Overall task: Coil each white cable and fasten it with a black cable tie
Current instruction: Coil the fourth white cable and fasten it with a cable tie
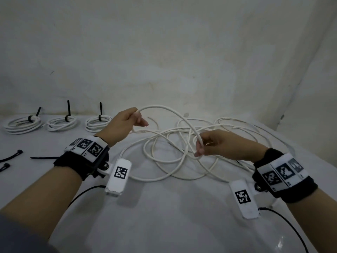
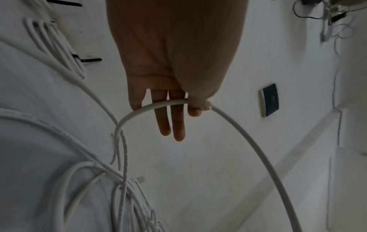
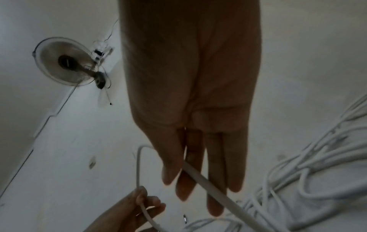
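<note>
my left hand [image 1: 125,123] ahead-left, my right hand [image 1: 217,145] to its right, cable [image 1: 175,114] arching between them | loose cables [image 1: 164,161] on table [image 1: 164,207] beneath | three tied coils [image 1: 62,123] far left | spare cable ties [image 1: 11,157] nearer, left edge

- A plain indoor room, most like a bare home or makeshift workroom: rough, stained whitewashed walls [image 1: 164,52] stand beyond the grip.
- A bench [image 1: 164,207] under a white sheet lies below it.
- A wall fan [image 3: 63,62] with loose wiring and a dark wall plate [image 2: 271,99] hang on the walls.
</note>
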`<state>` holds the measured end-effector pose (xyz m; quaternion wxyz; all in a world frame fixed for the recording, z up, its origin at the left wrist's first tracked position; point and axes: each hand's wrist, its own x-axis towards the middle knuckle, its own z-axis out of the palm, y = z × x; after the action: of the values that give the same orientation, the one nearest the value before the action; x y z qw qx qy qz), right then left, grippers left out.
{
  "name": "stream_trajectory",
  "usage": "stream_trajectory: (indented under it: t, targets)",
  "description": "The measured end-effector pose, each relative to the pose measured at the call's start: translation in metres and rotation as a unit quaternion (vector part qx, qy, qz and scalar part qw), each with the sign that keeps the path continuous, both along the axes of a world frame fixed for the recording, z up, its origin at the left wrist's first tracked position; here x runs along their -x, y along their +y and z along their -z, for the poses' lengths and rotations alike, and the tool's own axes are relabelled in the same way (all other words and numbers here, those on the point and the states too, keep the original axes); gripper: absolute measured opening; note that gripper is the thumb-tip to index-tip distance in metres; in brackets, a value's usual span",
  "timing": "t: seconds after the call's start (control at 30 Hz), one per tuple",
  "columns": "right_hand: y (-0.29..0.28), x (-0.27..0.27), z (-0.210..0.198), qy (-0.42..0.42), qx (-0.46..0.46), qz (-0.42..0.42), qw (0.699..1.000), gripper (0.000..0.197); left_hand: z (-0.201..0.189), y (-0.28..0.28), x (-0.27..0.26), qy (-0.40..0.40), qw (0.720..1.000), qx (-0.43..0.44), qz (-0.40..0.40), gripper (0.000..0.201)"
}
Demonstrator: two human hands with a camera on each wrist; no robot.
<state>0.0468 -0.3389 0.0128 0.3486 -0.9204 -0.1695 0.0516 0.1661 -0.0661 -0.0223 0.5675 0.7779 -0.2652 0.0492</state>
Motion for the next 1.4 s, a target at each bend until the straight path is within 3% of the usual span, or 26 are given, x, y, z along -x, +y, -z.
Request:
stream_trajectory:
  t: [0.1, 0.2, 0.3, 0.37, 0.47, 0.5, 0.57, 0.67, 0.73, 0.8, 0.87, 0.93, 1.0, 1.1, 1.17, 1.23, 1.33, 1.4]
  targets:
    - [0.006, 0.008, -0.016, -0.028, -0.167, 0.061, 0.984, 0.017, 0.005, 0.0, 0.002, 0.032, 0.999, 0.01, -0.013, 0.033]
    - [0.021, 0.011, -0.044, -0.086, -0.293, 0.088, 0.948, 0.011, 0.001, -0.011, 0.01, -0.065, 0.993, -0.068, -0.065, 0.021]
    - [0.039, 0.009, -0.059, -0.101, -0.369, 0.095, 0.919, 0.007, -0.011, -0.026, 0.033, -0.163, 0.979, -0.01, -0.122, 0.025]
    - [0.049, 0.008, -0.061, -0.1, -0.396, 0.101, 0.907, 0.007, -0.017, -0.034, 0.053, -0.204, 0.978, 0.003, -0.049, 0.019]
    - [0.058, 0.005, -0.059, -0.104, -0.439, 0.103, 0.886, 0.008, -0.012, -0.049, 0.078, -0.137, 0.97, -0.145, 0.14, 0.017]
    - [0.058, 0.005, -0.059, -0.108, -0.455, 0.106, 0.878, 0.009, -0.008, -0.053, 0.082, -0.104, 0.967, -0.153, 0.174, 0.016]
    - [0.056, 0.006, -0.06, -0.108, -0.477, 0.115, 0.865, 0.012, -0.002, -0.054, 0.088, -0.029, 0.976, -0.08, 0.202, 0.023]
    - [0.046, 0.006, -0.058, -0.125, -0.421, 0.174, 0.881, 0.02, -0.003, -0.049, 0.093, 0.043, 0.978, -0.023, 0.201, 0.03]
    - [0.039, 0.003, -0.051, -0.208, -0.303, 0.252, 0.895, 0.026, -0.007, -0.046, 0.096, 0.062, 0.974, -0.012, 0.219, 0.03]
    - [0.037, 0.001, -0.045, -0.334, -0.158, 0.285, 0.885, 0.043, -0.011, -0.044, 0.098, 0.075, 0.966, -0.004, 0.247, 0.031]
    - [0.039, 0.002, -0.042, -0.406, -0.034, 0.213, 0.888, 0.047, -0.015, -0.043, 0.099, 0.074, 0.962, -0.006, 0.261, 0.031]
    - [0.045, 0.006, -0.042, -0.352, 0.042, 0.117, 0.928, 0.039, -0.017, -0.042, 0.099, 0.081, 0.961, 0.014, 0.264, 0.032]
    - [0.048, 0.01, -0.04, -0.265, 0.047, 0.046, 0.962, 0.032, -0.019, -0.04, 0.099, 0.091, 0.963, 0.033, 0.252, 0.032]
    - [0.047, 0.009, -0.041, -0.288, 0.021, 0.036, 0.957, 0.022, -0.019, -0.036, 0.096, 0.068, 0.971, 0.049, 0.225, 0.032]
    - [0.038, 0.007, -0.046, -0.347, -0.044, 0.086, 0.933, 0.02, -0.016, -0.03, 0.09, 0.048, 0.976, 0.07, 0.2, 0.034]
    - [0.023, 0.001, -0.053, -0.406, -0.128, 0.16, 0.891, 0.021, -0.009, -0.021, 0.082, 0.063, 0.978, 0.109, 0.168, 0.032]
    - [-0.003, -0.004, -0.059, -0.434, -0.243, 0.246, 0.832, 0.027, 0.007, -0.009, 0.07, 0.091, 0.981, 0.118, 0.124, 0.031]
    - [-0.015, -0.011, -0.055, -0.429, -0.212, 0.283, 0.831, 0.029, 0.017, -0.006, 0.065, 0.084, 0.987, 0.099, 0.091, 0.033]
